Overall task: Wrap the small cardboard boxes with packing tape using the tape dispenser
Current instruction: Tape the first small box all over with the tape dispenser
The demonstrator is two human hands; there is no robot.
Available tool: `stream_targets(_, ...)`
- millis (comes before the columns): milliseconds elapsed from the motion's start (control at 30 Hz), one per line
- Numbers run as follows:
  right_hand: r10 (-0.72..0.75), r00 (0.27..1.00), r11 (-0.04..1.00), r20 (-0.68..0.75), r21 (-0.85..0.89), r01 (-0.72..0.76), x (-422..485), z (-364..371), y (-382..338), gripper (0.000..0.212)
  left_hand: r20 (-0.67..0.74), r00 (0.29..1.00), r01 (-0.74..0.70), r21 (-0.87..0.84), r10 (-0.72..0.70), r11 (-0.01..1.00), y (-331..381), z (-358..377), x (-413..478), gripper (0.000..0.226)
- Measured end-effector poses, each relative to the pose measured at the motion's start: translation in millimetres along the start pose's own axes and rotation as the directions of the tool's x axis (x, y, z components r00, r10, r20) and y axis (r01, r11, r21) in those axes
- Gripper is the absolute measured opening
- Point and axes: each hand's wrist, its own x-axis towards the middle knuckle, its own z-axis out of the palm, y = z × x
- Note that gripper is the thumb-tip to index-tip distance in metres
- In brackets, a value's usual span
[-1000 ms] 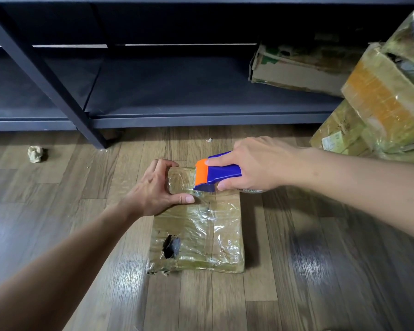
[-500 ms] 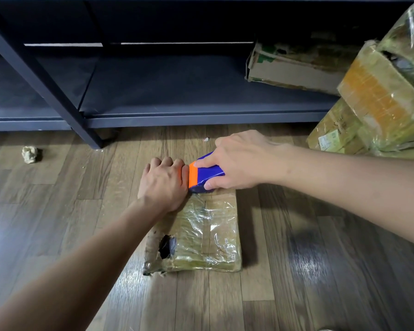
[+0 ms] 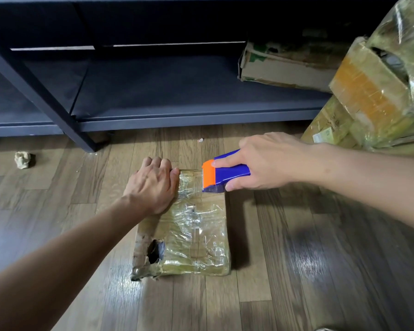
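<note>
Pressing down on the far left corner of the box [image 3: 189,235], the left hand [image 3: 153,187] lies over the tape end there. Its fingers [image 3: 163,163] are close together and bent over the far edge, so their tips are hidden. The box lies flat on the wood floor [image 3: 296,271], in front of a dark shelf [image 3: 177,91]. The right hand [image 3: 270,161] grips the blue and orange tape dispenser [image 3: 227,175], with the pointer finger laid along the top and the thumb underneath. The dispenser sits over the far right part of the box, and a short strip of clear tape [image 3: 191,180] runs from its toothed orange edge to the left hand. Much of the box top is shiny with tape, but a dark hole [image 3: 155,250] shows near the front left corner. I think this step is laying a strip across the far end. If the left hand lifts too soon, the tape end may peel up and stick to itself. If the dispenser pulls at a slant, the strip may wrinkle or miss the edge. The teeth are close to the left hand, so a quick slip could scratch it. The box looks flat and light, so a hard pull could drag it across the smooth floor.
</note>
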Motion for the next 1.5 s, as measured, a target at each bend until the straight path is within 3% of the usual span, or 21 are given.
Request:
stream_targets(267,-0.033,0.999,0.998,-0.003,0.046,0.033,2,-3,11,0.064,0.012,1.000,-0.024,0.065,0.024,0.998,-38,-5,2,0.066)
stream_targets(533,-0.025,1.000,0.999,0.001,0.034,0.025,4,8,14,0.066,-0.014,0.991,-0.125,0.199,0.131,0.972,-21,-14,-1,0.066)
stream_targets(667,-0.018,1.000,0.999,-0.006,0.027,0.018,5,8,14,0.065,0.205,0.933,-0.326,0.130,0.296,0.937,27,-13,-11,0.112)
stream_targets(767,-0.014,1.000,1.000,-0.017,0.011,0.014,5,8,13,0.064,0.205,0.965,-0.193,0.146,0.161,0.970,56,-3,-12,0.139)
stream_targets(900,-0.012,1.000,1.000,-0.026,0.014,0.012,4,8,10,0.063,0.140,0.989,-0.064,0.175,0.039,0.983,70,1,-8,0.113)
stream_targets(1033,-0.017,0.999,1.000,-0.042,0.013,0.018,6,9,9,0.063,0.109,0.992,-0.075,0.160,0.058,0.984,68,4,-10,0.095)
stream_targets(1500,-0.055,0.995,0.984,-0.079,0.162,0.068,2,26,10,0.067,0.099,0.989,-0.123,0.164,0.108,0.979,33,1,-13,0.096)
